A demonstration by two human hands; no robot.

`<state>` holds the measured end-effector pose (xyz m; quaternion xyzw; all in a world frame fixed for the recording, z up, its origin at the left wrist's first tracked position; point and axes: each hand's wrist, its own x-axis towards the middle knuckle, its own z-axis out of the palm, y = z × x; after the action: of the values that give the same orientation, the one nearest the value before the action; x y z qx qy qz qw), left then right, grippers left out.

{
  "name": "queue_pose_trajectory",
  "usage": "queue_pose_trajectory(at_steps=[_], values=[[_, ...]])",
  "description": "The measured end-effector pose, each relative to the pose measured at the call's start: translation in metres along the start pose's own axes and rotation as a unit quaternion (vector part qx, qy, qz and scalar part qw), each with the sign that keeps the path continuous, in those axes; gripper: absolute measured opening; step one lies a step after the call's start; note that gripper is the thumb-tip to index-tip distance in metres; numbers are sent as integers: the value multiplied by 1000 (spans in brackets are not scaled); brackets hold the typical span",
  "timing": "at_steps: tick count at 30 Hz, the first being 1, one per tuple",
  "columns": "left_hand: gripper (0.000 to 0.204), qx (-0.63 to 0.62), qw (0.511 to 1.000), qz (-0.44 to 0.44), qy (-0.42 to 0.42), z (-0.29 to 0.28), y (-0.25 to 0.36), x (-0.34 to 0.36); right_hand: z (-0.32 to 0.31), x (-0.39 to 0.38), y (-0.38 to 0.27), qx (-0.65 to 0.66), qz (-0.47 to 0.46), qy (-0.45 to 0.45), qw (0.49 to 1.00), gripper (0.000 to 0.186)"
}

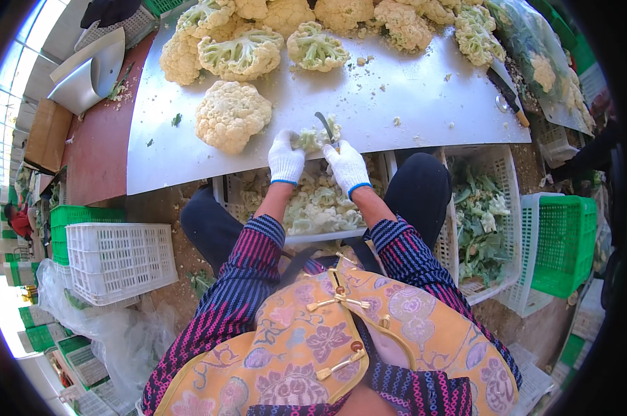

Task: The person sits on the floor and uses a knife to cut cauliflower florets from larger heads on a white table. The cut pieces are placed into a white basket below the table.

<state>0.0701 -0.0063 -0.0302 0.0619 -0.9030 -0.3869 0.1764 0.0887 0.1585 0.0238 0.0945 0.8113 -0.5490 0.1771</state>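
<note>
My left hand [285, 161], in a white glove, grips a cauliflower piece [312, 137] at the near edge of the metal table [397, 104]. My right hand [347, 166], also gloved, holds a small knife [325, 125] whose blade points up against that piece. Directly below my hands a white crate [220, 191] between my knees holds cut florets [320, 204]. One whole cauliflower head [231, 114] lies just to the left of my hands.
Several cauliflower heads [313, 31] are piled along the table's far side. A second knife [508, 97] lies at the right edge. A white crate of green trimmings [481, 222] stands right, a green crate [563, 243] beyond it, an upturned white crate [119, 260] left.
</note>
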Motion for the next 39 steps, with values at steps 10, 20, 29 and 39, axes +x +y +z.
queue_pose_trajectory(at_steps=[10,20,29,39], values=[[24,6,998,-60,-10,-5,7,-4,52,20,56,-77,-34,-13,996,51],[49,63,883,-10,-464,-57,3,-21,-24,-12,3,207,83,-99,970,28],[47,15,908,14,-419,1,36,30,-46,94,40,-144,-10,-14,989,53],[60,71,988,-134,-24,51,66,197,-60,28,51,4,-26,-36,999,29]])
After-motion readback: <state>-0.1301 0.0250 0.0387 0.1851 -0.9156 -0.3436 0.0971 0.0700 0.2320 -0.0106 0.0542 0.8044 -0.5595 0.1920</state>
